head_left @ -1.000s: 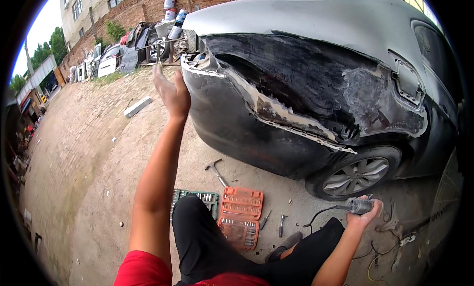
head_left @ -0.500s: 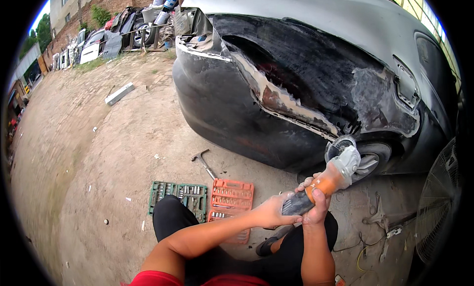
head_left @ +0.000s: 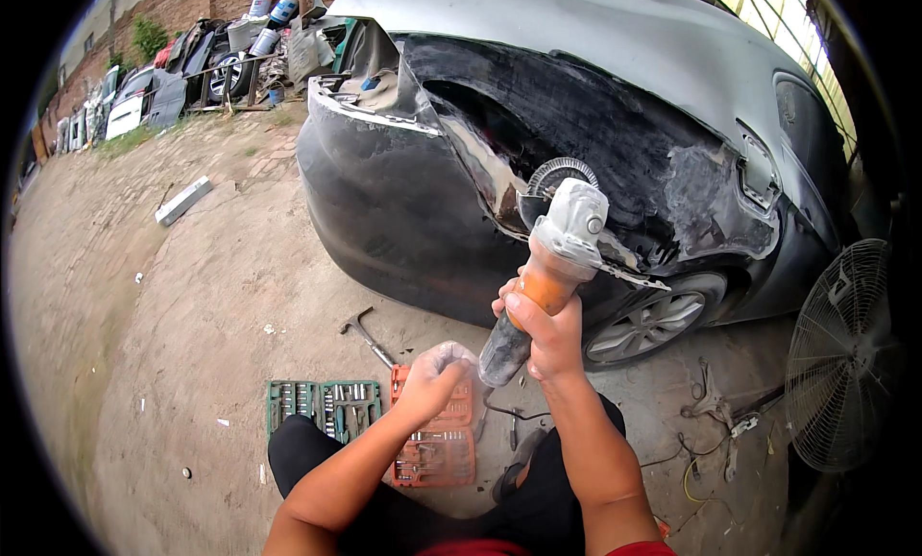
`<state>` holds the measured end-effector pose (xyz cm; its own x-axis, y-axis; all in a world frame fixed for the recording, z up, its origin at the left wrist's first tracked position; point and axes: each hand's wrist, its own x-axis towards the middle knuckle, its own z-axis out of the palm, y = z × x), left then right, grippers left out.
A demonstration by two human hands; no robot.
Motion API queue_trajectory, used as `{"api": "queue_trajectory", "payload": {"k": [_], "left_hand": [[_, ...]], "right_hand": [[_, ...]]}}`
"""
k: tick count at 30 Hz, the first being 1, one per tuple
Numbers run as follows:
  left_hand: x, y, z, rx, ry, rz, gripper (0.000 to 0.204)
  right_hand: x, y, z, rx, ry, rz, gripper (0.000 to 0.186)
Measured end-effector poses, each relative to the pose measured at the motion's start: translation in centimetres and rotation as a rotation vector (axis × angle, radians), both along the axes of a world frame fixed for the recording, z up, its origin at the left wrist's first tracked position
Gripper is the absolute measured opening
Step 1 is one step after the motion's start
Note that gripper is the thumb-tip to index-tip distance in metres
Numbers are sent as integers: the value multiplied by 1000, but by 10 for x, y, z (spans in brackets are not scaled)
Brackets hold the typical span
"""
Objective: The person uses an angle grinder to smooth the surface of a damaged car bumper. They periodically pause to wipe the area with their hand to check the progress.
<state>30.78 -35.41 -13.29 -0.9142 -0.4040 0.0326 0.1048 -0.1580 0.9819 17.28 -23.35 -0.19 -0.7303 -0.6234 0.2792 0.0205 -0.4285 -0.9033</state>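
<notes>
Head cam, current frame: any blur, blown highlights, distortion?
Head view: left hand looks smeared, probably motion; right hand and grinder read clearer. Head view: yellowish barred screen upper right nearly blown out. Head view: fisheye, black corners; fan near the dark right rim.

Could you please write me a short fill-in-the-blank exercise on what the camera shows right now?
1. The right hand holds the angle grinder around its ____-coloured section.
2. In the picture, the green tool case lies to the ____ of the orange tool case.
3. The left hand partly hides the ____ tool case rather than the green one.
4. The large fan stands toward the ____ edge of the picture.

Missing words: orange; left; orange; right.
</notes>
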Motion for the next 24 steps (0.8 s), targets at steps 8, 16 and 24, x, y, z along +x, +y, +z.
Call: {"api": "queue_trajectory", "payload": {"k": [8, 16, 24], "left_hand": [[-9, 24, -18, 436, 85, 93, 11], [13, 19, -4, -115, -52, -132, 26], [-10, 29, 36, -60, 79, -3, 61]], "right_hand": [[2, -18, -11, -43, -22, -128, 23], [-15, -10, -26, 123, 156, -144, 36], [6, -17, -23, 188, 114, 29, 38]]}}
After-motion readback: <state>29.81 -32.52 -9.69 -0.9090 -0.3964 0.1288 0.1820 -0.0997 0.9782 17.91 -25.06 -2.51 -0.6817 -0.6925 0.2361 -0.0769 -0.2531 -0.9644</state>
